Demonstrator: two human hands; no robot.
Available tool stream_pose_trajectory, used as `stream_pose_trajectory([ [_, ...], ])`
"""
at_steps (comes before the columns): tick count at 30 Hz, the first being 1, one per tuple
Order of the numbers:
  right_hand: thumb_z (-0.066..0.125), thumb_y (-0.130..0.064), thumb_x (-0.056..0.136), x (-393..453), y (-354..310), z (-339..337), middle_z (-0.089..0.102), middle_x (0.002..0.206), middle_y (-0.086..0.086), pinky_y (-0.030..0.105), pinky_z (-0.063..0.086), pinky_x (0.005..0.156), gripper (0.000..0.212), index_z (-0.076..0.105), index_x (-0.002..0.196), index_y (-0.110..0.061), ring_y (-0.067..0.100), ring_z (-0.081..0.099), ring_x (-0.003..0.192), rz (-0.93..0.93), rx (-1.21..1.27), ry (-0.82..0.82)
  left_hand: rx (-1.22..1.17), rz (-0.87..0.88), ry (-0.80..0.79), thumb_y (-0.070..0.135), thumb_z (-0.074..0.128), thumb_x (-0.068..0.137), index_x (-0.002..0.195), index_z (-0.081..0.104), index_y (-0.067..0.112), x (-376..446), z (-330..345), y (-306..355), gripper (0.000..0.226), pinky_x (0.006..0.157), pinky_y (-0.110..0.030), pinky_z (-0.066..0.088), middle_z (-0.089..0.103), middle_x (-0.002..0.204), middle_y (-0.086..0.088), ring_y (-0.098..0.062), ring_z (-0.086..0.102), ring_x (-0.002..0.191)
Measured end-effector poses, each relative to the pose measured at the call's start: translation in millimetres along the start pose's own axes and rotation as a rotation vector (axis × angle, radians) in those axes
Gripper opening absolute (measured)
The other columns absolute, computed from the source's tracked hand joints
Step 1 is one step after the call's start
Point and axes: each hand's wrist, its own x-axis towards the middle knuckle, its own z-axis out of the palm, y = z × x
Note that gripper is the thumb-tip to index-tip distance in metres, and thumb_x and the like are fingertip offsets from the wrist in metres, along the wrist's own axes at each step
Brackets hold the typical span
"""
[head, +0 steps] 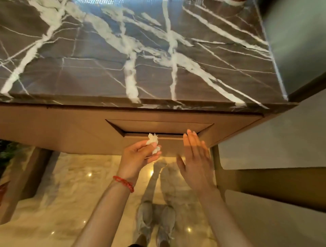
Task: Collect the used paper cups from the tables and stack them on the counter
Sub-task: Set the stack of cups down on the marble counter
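Head view: looking steeply down over a counter edge to the floor and the person's own feet.
Counter [74, 58]: dark brown marble top with white veins fills the upper frame; below its front edge runs a tan wooden face with a recessed panel [159, 125].
Floor [70, 202]: glossy pale marble with small light reflections.
Shoes [156, 222]: grey pair, standing below the hands.
Right hand [196, 161]: fingers straight and together, holding nothing, fingertips up by the recessed panel.
Left hand [139, 156]: fingers curled, pinching a crumpled white scrap [153, 141], possibly tissue; a red bracelet [123, 183] circles the wrist.
Paper cups: a pale rim [235, 1] shows at the counter's far top edge, too cropped to identify for certain.
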Motion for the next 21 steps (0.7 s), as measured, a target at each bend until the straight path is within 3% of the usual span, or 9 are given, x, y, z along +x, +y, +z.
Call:
stream_pose_trajectory([
  [4,0.072,-0.019,0.079,5,2,15,0.049,0.14,0.016,0.052,0.039,0.104,0.062,0.049,0.133,0.0,0.031,0.046,0.13,-0.002,-0.016,0.007,0.015,-0.018,0.019,0.005,0.063,0.082,0.085,0.068,0.005,18,-6,-17,0.005,0.063,-0.023,0.058,0.072,0.067,-0.002,-0.013,0.069,0.065],
  [11,0.068,-0.016,0.08,18,5,30,0.044,0.144,0.016,0.049,0.028,0.108,0.062,0.046,0.136,-0.001,0.032,0.042,0.133,-0.02,-0.008,0.007,-0.003,-0.004,-0.008,0.009,0.066,0.08,0.077,0.071,0.009,41,-9,-31,0.006,0.062,-0.023,0.056,0.072,0.071,-0.004,-0.015,0.069,0.069],
  [21,0.069,-0.011,0.079,31,3,38,0.047,0.14,0.018,0.053,0.037,0.106,0.061,0.047,0.134,0.002,0.033,0.043,0.131,-0.019,-0.054,0.052,-0.032,0.004,-0.003,0.006,0.064,0.082,0.078,0.07,0.006,67,2,-31,0.007,0.064,-0.02,0.056,0.065,0.075,-0.012,-0.015,0.067,0.066],
])
